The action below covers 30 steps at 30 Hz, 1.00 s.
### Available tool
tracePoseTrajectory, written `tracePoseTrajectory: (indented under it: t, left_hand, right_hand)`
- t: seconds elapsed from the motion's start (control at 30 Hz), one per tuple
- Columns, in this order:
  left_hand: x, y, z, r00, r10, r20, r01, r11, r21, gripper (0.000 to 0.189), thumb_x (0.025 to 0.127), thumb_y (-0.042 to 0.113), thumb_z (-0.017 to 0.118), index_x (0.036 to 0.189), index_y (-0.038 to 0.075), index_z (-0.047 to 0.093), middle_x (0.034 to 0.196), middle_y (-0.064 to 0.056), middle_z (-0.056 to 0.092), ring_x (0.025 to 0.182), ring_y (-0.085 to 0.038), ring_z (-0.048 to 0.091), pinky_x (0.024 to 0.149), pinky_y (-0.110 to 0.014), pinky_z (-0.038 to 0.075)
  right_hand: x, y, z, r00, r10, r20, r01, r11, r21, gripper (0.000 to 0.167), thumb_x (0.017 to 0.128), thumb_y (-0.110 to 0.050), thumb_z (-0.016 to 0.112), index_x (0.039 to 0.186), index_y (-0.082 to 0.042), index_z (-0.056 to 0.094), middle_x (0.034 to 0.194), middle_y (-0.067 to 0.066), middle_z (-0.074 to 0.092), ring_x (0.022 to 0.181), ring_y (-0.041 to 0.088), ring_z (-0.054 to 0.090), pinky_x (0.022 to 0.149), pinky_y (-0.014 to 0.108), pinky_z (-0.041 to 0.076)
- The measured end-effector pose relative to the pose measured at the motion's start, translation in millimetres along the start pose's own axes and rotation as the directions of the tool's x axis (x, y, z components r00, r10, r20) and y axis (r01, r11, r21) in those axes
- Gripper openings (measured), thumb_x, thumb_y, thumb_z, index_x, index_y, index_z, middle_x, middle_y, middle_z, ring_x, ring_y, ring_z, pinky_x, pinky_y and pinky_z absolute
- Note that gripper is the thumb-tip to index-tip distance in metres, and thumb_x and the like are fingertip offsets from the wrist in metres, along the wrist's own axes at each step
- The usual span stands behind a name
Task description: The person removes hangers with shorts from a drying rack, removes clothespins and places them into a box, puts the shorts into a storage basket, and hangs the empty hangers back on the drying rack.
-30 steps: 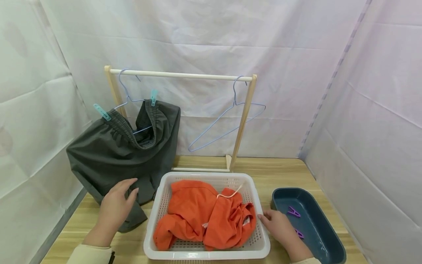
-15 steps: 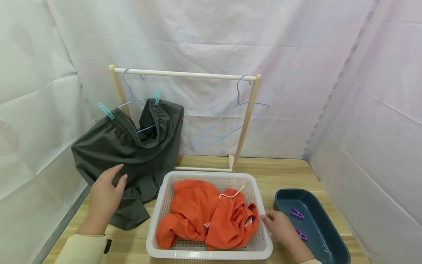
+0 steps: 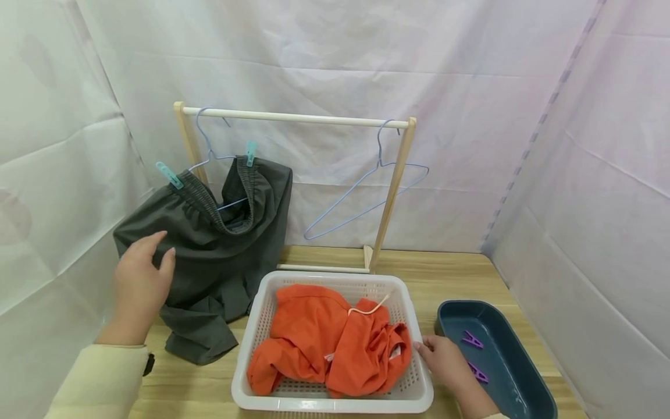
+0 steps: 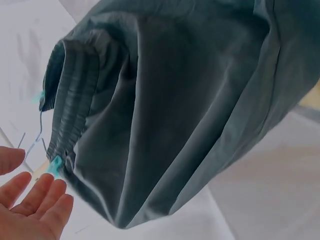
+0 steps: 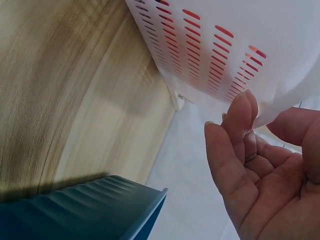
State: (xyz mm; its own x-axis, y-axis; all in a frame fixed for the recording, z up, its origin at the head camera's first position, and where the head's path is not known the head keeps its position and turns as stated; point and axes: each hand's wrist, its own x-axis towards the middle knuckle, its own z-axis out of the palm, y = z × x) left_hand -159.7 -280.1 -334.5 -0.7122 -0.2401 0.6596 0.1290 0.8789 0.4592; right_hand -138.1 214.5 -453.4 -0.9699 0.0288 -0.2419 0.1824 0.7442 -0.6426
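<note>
My left hand, fingers apart and holding nothing, is in front of the dark grey-green trousers at the left. These hang by the waistband from a blue hanger, with a teal clothespin and another teal clothespin on the band. In the left wrist view, my fingertips overlap one pin. My right hand pinches the right rim of the white basket between thumb and fingers. Inside it lies a crumpled orange garment with a white drawstring.
Behind the basket stands a wooden rack with a white bar. A bare blue hanger hangs at its right end. A dark blue tray on the right holds a purple clothespin and another purple clothespin. White cloth walls surround the table.
My left hand has moved left and upward across the front of the trousers. The right hand keeps its grip on the basket rim. The head view has shifted slightly.
</note>
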Motion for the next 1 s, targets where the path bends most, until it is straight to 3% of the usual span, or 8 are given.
tracePoseTrajectory:
  t: [0.27,0.63,0.77,1.0]
  left_hand:
    - [28.6,-0.6,-11.6,0.999,0.034,-0.024,-0.034,0.999,-0.003,0.034,0.092,0.0,0.058,0.124,-0.01,0.056,0.12,-0.035,0.055,0.112,-0.053,0.049,0.095,-0.063,0.038]
    - [47.1,-5.6,-18.7,1.0,0.003,0.026,-0.005,0.998,0.069,0.038,0.093,0.003,0.055,0.128,-0.01,0.052,0.121,-0.036,0.053,0.11,-0.054,0.047,0.093,-0.065,0.037]
    - [54.0,-11.6,-19.3,0.997,-0.035,0.075,0.026,0.993,0.119,0.041,0.095,0.006,0.053,0.133,-0.01,0.048,0.124,-0.037,0.05,0.111,-0.055,0.045,0.092,-0.067,0.036]
    - [68.5,-18.0,-16.5,0.976,-0.103,0.192,0.069,0.982,0.176,0.045,0.098,0.012,0.049,0.135,-0.011,0.042,0.126,-0.039,0.045,0.114,-0.056,0.041,0.095,-0.068,0.033]
  right_hand:
    - [0.0,0.2,0.2,1.0,0.01,0.001,-0.01,1.0,-0.01,0.027,0.094,-0.016,0.06,0.11,0.004,0.067,0.087,0.007,0.068,0.074,0.015,0.061,0.064,0.034,0.056]
    - [0.3,2.3,1.9,1.0,-0.002,-0.002,0.002,1.0,0.001,0.03,0.095,-0.018,0.06,0.111,0.006,0.066,0.089,0.009,0.069,0.076,0.016,0.064,0.065,0.035,0.057]
    - [0.3,1.8,2.0,1.0,-0.002,-0.001,0.002,1.0,0.009,0.03,0.094,-0.018,0.06,0.112,0.006,0.066,0.09,0.009,0.069,0.076,0.016,0.064,0.065,0.036,0.057]
    - [-1.0,0.2,0.4,1.0,-0.004,0.002,0.004,1.0,0.016,0.03,0.094,-0.017,0.06,0.112,0.007,0.066,0.091,0.01,0.07,0.077,0.017,0.065,0.066,0.036,0.058]
